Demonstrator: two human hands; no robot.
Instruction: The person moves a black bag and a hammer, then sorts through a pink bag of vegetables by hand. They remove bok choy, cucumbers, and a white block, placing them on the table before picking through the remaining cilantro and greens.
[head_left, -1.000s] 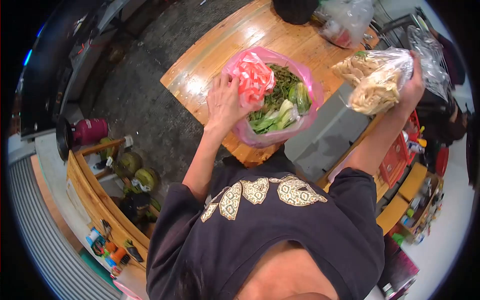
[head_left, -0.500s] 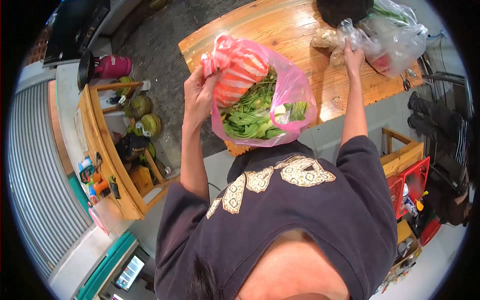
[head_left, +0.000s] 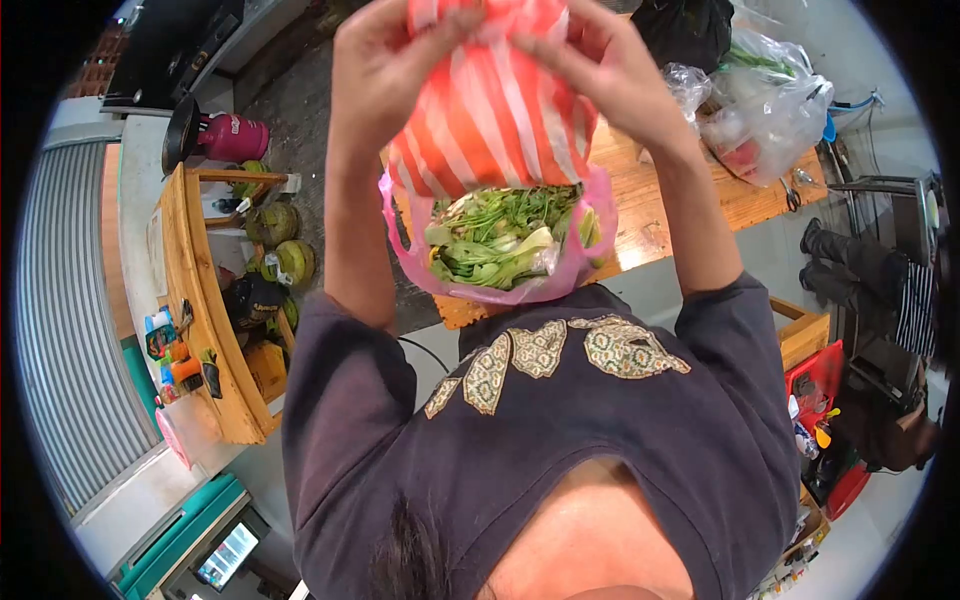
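Observation:
Both hands hold up a full plastic bag with red and white stripes (head_left: 495,125), close to the camera; what is inside is hidden. My left hand (head_left: 385,75) grips its top on the left, thumb pressed inward. On the other side, my right hand (head_left: 615,75) pinches the top with thumb and fingers. Beneath the striped bag, a pink plastic bag (head_left: 555,288) stands open at the table's near edge. Leafy green vegetables (head_left: 500,240) fill it.
The wooden table (head_left: 640,215) carries a black bag (head_left: 690,30), a clear bag of produce (head_left: 765,130) and scissors (head_left: 792,197) at the right. A wooden shelf (head_left: 215,330) with green gas cylinders (head_left: 290,262) stands left. Someone's legs (head_left: 845,260) show at the right.
The striped bag has risen out of the pink bag toward the camera. My right hand has left the clear bag at the right and joined my left hand on the striped bag.

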